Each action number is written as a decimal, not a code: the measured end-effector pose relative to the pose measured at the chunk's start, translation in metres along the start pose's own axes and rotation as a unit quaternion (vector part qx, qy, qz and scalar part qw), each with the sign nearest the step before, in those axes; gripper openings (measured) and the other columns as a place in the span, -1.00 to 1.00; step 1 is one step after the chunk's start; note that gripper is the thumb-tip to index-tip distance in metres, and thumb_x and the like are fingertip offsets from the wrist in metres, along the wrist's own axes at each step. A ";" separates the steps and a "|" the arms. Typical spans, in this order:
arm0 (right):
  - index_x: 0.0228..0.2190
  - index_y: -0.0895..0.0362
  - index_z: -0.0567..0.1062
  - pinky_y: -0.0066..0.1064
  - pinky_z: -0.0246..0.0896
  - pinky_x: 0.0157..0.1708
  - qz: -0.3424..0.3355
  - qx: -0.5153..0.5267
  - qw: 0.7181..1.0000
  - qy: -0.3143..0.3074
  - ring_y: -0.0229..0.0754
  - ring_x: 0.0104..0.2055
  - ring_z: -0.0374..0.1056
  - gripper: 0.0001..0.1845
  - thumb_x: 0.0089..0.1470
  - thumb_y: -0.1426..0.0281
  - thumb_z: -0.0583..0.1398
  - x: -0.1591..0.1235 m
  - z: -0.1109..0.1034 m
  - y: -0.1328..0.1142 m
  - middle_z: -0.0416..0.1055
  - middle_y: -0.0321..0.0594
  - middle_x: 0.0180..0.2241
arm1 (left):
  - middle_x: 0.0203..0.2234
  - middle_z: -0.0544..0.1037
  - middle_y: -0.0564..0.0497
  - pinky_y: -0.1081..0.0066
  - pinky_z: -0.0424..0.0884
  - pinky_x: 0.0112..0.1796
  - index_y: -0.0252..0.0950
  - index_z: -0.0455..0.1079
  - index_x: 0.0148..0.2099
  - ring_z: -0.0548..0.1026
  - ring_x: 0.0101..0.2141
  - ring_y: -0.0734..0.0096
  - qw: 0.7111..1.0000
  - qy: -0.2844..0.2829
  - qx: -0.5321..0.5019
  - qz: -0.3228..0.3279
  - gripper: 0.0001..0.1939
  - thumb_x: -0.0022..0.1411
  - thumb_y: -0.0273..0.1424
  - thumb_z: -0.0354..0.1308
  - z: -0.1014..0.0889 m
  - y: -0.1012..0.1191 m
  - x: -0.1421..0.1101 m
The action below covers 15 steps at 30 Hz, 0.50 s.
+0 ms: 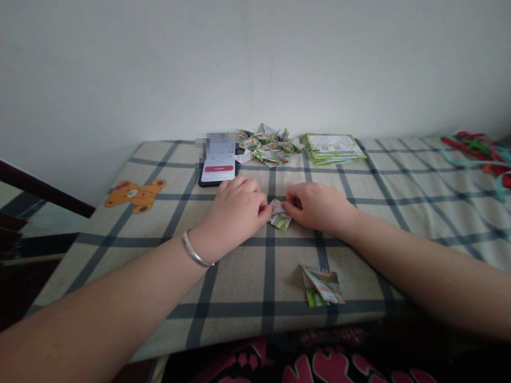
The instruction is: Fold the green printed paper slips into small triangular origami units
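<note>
Between my hands is a small folded paper piece [280, 215], printed white and green, close to the tablecloth. My left hand [241, 205], a silver bangle at its wrist, pinches the paper's left edge with thumb and finger. On the opposite edge, my right hand [313, 205] is closed, its thumb pressed on the paper and the other fingers curled in. Nearer the table's front lies another folded paper piece [322, 286], partly opened out. Behind my hands sits a heap of folded paper pieces [271, 146]. To its right rests a stack of flat printed leaflets [333, 148].
A phone [218, 165] with its screen lit lies beyond my left hand. The checked tablecloth [239, 287] has a bear picture [134, 196] at left. Red and teal strips [475, 154] lie at the far right. A white wall [247, 64] stands behind the table.
</note>
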State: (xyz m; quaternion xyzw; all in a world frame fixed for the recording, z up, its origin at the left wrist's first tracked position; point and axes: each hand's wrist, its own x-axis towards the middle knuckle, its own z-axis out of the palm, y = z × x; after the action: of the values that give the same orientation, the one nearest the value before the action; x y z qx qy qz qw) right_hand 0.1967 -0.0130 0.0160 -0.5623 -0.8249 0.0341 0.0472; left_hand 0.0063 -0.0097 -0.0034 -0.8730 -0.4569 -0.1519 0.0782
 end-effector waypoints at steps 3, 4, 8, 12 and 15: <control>-0.49 0.10 0.41 -0.38 -0.17 -0.52 -0.007 0.005 1.000 0.001 -0.22 -0.46 0.23 -0.69 0.15 0.19 0.06 0.000 0.001 0.001 0.47 -0.20 -0.45 | -0.35 0.48 -0.05 0.20 0.28 -0.23 -0.27 0.46 -0.43 0.37 -0.20 0.16 1.000 0.001 -0.006 0.011 -0.71 0.28 -0.25 0.11 0.002 -0.002 0.000; -0.49 0.10 0.41 -0.39 -0.17 -0.52 -0.008 0.005 1.000 0.000 -0.22 -0.46 0.23 -0.70 0.15 0.20 0.06 0.000 0.001 0.002 0.46 -0.21 -0.45 | -0.36 0.48 -0.06 0.21 0.29 -0.24 -0.28 0.45 -0.43 0.37 -0.21 0.17 1.000 0.002 -0.011 0.015 -0.72 0.28 -0.26 0.12 0.003 -0.002 0.001; -0.44 0.10 0.40 -0.38 -0.17 -0.51 -0.016 0.005 1.000 0.011 -0.22 -0.44 0.25 -0.75 0.16 0.22 0.08 0.000 0.002 0.003 0.47 -0.21 -0.44 | -0.36 0.48 -0.03 0.23 0.32 -0.19 -0.29 0.41 -0.36 0.39 -0.23 0.23 0.997 0.016 -0.065 0.027 -0.85 0.22 -0.34 0.18 0.006 -0.006 0.003; -0.38 0.11 0.41 -0.39 -0.14 -0.49 -0.032 0.012 0.999 0.027 -0.21 -0.42 0.25 -0.81 0.16 0.27 0.09 -0.002 0.004 0.002 0.46 -0.21 -0.42 | -0.22 0.52 -0.03 0.23 0.35 -0.08 -0.29 0.42 -0.18 0.42 -0.14 0.24 0.990 0.009 -0.126 0.067 -0.90 0.25 -0.40 0.18 0.007 -0.010 0.004; -0.38 0.13 0.43 -0.41 -0.06 -0.46 -0.056 0.047 0.996 0.045 -0.23 -0.42 0.24 -0.84 0.15 0.33 0.11 -0.002 0.006 0.006 0.44 -0.22 -0.44 | -0.19 0.54 -0.04 0.22 0.36 -0.04 -0.30 0.44 -0.19 0.44 -0.10 0.25 0.986 0.004 -0.137 0.097 -0.90 0.29 -0.39 0.15 0.006 -0.013 0.004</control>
State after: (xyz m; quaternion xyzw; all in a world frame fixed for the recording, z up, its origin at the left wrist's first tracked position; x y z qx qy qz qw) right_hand 0.2024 -0.0131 0.0096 -0.5134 -0.8496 0.0449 0.1126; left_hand -0.0007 0.0023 -0.0081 -0.9151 -0.3443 -0.2082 -0.0259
